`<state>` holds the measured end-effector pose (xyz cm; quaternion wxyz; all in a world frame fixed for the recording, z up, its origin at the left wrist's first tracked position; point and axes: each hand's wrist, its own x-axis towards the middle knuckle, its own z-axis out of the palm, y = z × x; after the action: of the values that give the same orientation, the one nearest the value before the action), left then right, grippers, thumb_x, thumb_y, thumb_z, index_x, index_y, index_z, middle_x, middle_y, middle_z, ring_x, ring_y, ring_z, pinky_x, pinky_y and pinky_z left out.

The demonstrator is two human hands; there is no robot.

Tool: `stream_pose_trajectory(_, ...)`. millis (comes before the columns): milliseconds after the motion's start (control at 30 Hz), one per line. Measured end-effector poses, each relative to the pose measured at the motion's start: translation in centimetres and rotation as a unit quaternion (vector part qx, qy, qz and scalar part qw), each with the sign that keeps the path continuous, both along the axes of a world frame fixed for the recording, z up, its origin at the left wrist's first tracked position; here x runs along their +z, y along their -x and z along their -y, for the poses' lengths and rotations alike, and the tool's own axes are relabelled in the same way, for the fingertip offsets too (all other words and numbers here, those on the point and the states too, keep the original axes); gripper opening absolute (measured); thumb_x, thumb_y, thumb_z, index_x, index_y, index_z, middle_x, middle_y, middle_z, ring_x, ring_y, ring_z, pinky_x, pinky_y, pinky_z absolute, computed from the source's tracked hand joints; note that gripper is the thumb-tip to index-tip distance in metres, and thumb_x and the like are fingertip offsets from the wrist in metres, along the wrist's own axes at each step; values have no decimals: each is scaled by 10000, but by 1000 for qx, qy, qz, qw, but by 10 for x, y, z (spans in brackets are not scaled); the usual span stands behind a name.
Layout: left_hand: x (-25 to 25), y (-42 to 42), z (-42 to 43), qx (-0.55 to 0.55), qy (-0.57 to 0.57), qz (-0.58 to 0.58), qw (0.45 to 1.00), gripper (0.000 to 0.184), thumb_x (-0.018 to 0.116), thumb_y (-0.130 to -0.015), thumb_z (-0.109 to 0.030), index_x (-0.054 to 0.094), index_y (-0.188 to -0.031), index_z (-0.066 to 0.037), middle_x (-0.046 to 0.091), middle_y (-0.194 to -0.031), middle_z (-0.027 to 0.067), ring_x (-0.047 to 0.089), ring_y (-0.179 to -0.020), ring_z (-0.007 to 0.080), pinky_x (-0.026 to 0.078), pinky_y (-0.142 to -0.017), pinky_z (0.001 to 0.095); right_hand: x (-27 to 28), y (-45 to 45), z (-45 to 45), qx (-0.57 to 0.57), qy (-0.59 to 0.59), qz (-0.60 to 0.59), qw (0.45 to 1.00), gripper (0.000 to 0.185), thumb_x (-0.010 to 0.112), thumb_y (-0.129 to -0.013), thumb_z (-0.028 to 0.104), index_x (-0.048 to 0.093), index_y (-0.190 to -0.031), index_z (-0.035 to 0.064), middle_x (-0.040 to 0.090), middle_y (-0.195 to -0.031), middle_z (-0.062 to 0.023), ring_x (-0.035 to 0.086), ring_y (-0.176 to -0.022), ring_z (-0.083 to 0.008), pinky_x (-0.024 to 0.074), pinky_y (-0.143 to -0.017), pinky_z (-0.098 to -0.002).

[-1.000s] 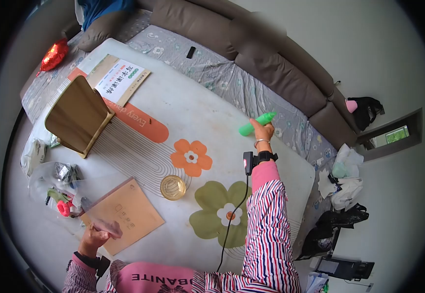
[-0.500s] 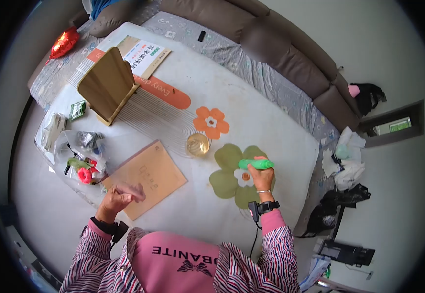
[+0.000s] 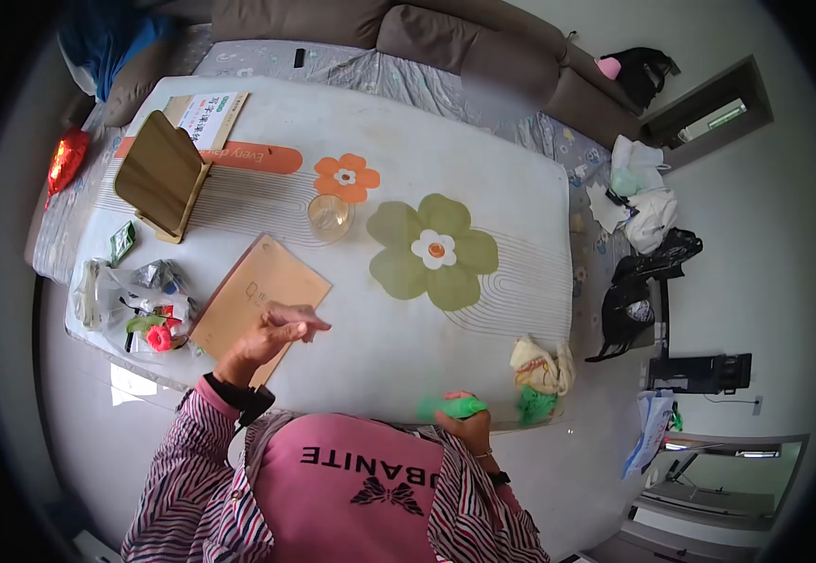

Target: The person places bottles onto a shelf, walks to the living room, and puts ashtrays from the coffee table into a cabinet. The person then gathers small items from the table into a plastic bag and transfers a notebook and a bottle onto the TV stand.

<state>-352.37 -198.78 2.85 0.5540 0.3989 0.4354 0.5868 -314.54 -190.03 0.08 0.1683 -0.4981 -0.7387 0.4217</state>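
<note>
My right hand (image 3: pixel 464 422) is closed around a bright green tube-shaped object (image 3: pixel 462 407), close to my body at the table's near edge. Motion blurs it, so I cannot make out its exact kind. My left hand (image 3: pixel 281 336) hovers empty over a tan notebook (image 3: pixel 267 286), fingers stretched out to the right and slightly blurred. The notebook's cover carries faint writing, and the hand hides part of its lower right. Beyond the notebook, a clear glass (image 3: pixel 330 218) stands on the table. A cream cloth bundle (image 3: pixel 539 364) with green beneath it lies right of my right hand.
A wooden stand (image 3: pixel 162 178) rises at the table's left, with printed books (image 3: pixel 211 117) behind. A clear plastic bag (image 3: pixel 159 300) of small items and a green packet (image 3: pixel 122 241) sit at the left edge. A sofa (image 3: pixel 427 42) runs along the back.
My right hand has drawn the green object back from the green flower print toward my body. My left hand has shifted rightward over the notebook. The view has turned, bringing the cloth bundle into sight.
</note>
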Motion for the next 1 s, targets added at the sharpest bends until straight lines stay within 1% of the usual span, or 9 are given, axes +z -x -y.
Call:
stream_pose_trajectory(100,-12,-10,-25,-4,8,-43,999,419,609,-847,-358,651,-1016,23,532,-692,32,485,-699,128,395,-666,270,7,-19,19,-36,55,-15,998,399,754,-634,168,603,-972,17,651,-844,-65,607,-747,-138,491,-688,-279)
stream_pose_trajectory(200,-19,-36,-46,-31,31,1,999,411,591,-863,-356,645,-1041,10,528,-691,14,489,-709,120,414,-691,268,21,-31,29,-81,-123,-56,988,355,732,-668,124,580,-973,21,629,-982,-77,619,-808,-157,494,-744,-282)
stream_pose_trajectory(367,-56,-72,-63,-107,66,49,991,369,555,-890,-325,644,-1048,-4,525,-702,12,486,-705,114,437,-699,277,61,-53,35,-143,-113,-145,972,411,712,-680,42,521,-1040,-10,606,-1058,-145,596,-913,-199,475,-817,-318)
stream_pose_trajectory(500,-90,-80,-56,-72,181,-43,980,287,560,-885,-216,639,-1003,34,520,-702,12,487,-665,112,421,-616,258,76,-73,46,-137,-124,-164,969,401,668,-690,-20,498,-1053,-22,585,-1088,-165,567,-974,-228,450,-878,-352)
stream_pose_trajectory(567,-109,-80,-46,-54,227,-40,972,227,580,-858,-171,646,-948,27,521,-706,17,479,-629,113,407,-560,240,70,-87,55,-171,-102,-167,966,399,667,-691,-24,494,-1050,-29,579,-1093,-179,559,-990,-225,443,-895,-352)
stream_pose_trajectory(633,-123,-90,-39,51,291,52,954,183,600,-819,-132,638,-939,2,550,-731,34,493,-619,114,404,-537,236,61,-99,63,-155,-77,-179,969,404,678,-697,-10,496,-1058,-5,569,-1107,-183,558,-1010,-247,442,-887,-356)
stream_pose_trajectory(800,-98,-102,-28,130,312,13,941,179,598,-796,-80,650,-961,-38,632,-823,47,570,-712,134,481,-619,259,53,-103,65,-137,-43,-184,972,443,667,-695,15,455,-1080,-39,541,-1128,-195,547,-1013,-274,443,-891,-381)
stream_pose_trajectory(933,-43,-98,-1,108,202,-36,973,164,605,-823,-86,655,-969,-32,642,-845,34,570,-760,112,483,-674,246,55,-105,62,-94,-46,-220,970,403,603,-725,-8,455,-1093,-81,532,-1111,-201,532,-1029,-267,426,-909,-380)
stream_pose_trajectory(1000,-11,-88,22,73,112,-132,982,151,586,-847,-68,652,-973,-18,641,-864,35,570,-806,111,484,-715,247,58,-102,61,-75,-68,-231,968,404,605,-725,-6,456,-1093,-81,534,-1110,-202,530,-1032,-267,426,-908,-384)
